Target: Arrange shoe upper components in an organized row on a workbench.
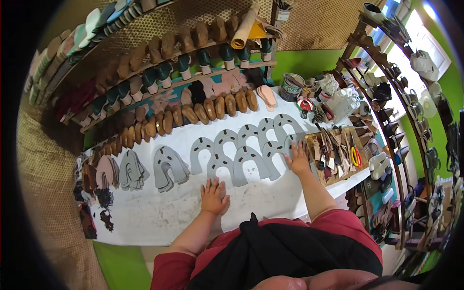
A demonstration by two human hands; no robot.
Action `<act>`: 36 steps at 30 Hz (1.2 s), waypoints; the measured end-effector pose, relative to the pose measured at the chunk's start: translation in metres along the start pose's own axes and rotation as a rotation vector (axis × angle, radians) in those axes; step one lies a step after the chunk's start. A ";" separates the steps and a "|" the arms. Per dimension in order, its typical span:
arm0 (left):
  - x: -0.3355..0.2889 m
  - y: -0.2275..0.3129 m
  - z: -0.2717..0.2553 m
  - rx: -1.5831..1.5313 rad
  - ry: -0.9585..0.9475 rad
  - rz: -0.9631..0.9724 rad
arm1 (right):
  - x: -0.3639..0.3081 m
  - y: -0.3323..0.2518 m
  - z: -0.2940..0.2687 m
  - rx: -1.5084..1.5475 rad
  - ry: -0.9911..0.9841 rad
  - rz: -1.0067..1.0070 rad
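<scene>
Several grey U-shaped shoe uppers [261, 169] with dark marks along their curves lie in two overlapping rows on the white-covered table [159, 212]. My left hand [214, 195] rests flat on the cover just in front of the nearest row, its fingers apart and holding nothing. At the right end of the rows, my right hand [297, 158] is spread over a grey upper [289, 141], partly covering it. Whether the hand presses on that piece I cannot tell. Left of the rows are a fanned stack of grey uppers [181, 170] and another grey stack [130, 169].
A wooden board [316, 140] of hand tools with yellow-handled scissors [356, 156] lies beside my right hand. Behind it stand a glue can [291, 88] and bottles. Wooden shoe lasts [209, 109] line the back; a pink stack [105, 169] sits left. Shoe racks [394, 130] rise at right.
</scene>
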State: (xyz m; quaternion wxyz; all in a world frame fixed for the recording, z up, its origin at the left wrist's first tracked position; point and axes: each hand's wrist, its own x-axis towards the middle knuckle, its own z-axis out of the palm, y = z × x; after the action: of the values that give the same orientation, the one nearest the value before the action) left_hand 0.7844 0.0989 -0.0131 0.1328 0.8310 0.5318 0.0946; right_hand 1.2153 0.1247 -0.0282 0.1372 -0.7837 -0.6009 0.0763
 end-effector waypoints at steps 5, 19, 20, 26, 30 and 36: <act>0.003 -0.024 -0.001 -0.200 0.064 0.042 | 0.001 -0.039 0.011 -0.151 0.148 0.030; 0.083 -0.196 -0.160 0.139 0.165 -0.527 | -0.075 -0.214 0.047 -0.107 -0.107 -0.375; 0.084 -0.188 -0.165 0.167 0.107 -0.541 | -0.075 -0.213 0.047 -0.108 -0.105 -0.364; 0.075 -0.204 -0.140 0.167 0.241 -0.503 | -0.076 -0.217 0.049 -0.051 -0.087 -0.339; 0.072 -0.212 -0.125 0.193 0.334 -0.398 | -0.076 -0.214 0.052 -0.070 -0.056 -0.329; 0.067 -0.215 -0.122 0.065 0.469 -0.127 | -0.075 -0.215 0.051 -0.068 -0.062 -0.314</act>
State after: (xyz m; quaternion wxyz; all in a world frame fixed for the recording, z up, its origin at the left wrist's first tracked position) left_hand 0.5911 0.2603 0.0346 -0.0154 0.7552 0.6019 0.2591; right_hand 0.9825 0.1103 -0.0139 0.1023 -0.6817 -0.7221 0.0578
